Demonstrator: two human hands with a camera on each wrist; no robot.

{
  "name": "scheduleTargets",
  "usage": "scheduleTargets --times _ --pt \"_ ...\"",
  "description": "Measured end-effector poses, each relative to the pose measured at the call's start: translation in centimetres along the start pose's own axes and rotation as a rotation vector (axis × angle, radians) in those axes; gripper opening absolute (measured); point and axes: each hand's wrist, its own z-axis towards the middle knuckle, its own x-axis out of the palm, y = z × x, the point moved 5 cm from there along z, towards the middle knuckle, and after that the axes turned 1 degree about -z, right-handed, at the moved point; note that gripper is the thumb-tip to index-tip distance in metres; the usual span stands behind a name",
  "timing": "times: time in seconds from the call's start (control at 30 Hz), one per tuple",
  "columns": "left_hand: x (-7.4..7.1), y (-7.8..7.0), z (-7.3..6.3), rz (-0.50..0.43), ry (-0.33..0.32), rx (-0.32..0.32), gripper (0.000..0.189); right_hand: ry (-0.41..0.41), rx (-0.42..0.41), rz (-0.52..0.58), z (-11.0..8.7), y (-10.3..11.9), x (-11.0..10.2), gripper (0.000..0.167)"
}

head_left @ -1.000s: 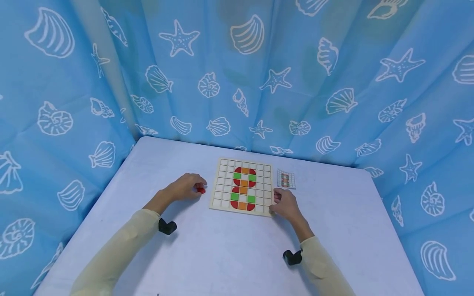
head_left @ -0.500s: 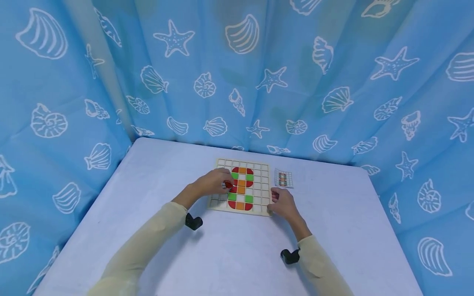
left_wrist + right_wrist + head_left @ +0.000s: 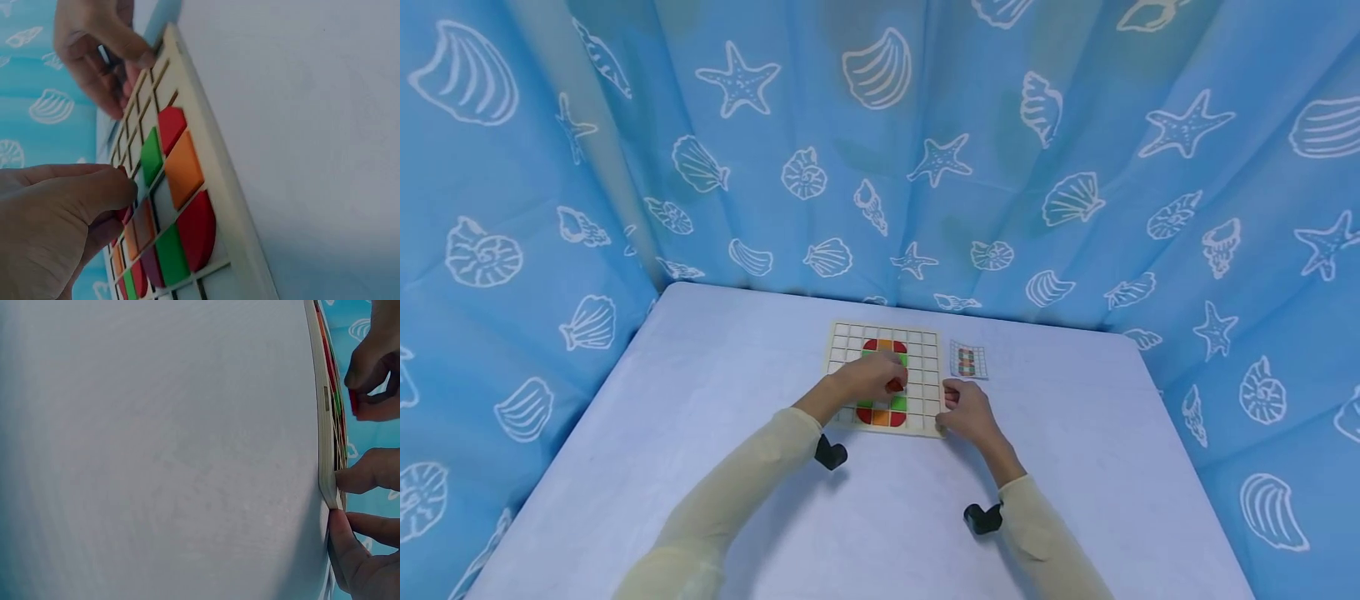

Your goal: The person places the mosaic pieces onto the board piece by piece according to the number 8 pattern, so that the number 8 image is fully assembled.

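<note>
A wooden grid board (image 3: 928, 392) lies on the table, with red, orange and green tiles set in the middle columns. Over these tiles hovers my left hand (image 3: 867, 380), pinching a red tile (image 3: 354, 402) between thumb and fingers, raised above the board. It covers part of the tile pattern in the head view. My right hand (image 3: 972, 412) grips the board's near right corner, the thumb (image 3: 359, 475) on its upper face and fingers against its edge. An orange tile (image 3: 184, 170) and a green tile (image 3: 172, 255) sit flat in the grid.
A small card (image 3: 967, 360) with a printed grid pattern lies just right of the board. The white-covered table (image 3: 880, 517) ends at the back against a blue curtain (image 3: 880, 167) with shell and starfish prints.
My left hand has moved right from beside the board to over its middle, carrying the red tile. The right hand stays on the board's corner. The head view has shifted slightly.
</note>
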Motion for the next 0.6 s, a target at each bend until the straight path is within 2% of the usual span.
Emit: scheduleTargets --times 0.13,0.27,0.4,0.6 --pt "0.3 -0.2 0.8 0.060 0.018 -0.001 0.024 0.005 0.005 0.014 0.2 -0.2 0.1 0.076" --pt "0.5 -0.4 1.2 0.079 0.028 0.007 0.026 -0.003 -0.005 0.018 0.4 -0.3 0.1 0.075" --pt "0.7 -0.6 1.2 0.080 0.049 0.021 0.021 -0.002 -0.014 0.014 0.4 -0.4 0.3 0.074" --pt "0.7 -0.8 0.7 0.064 0.032 -0.004 0.019 -0.013 -0.019 0.004 0.4 -0.5 0.4 0.073"
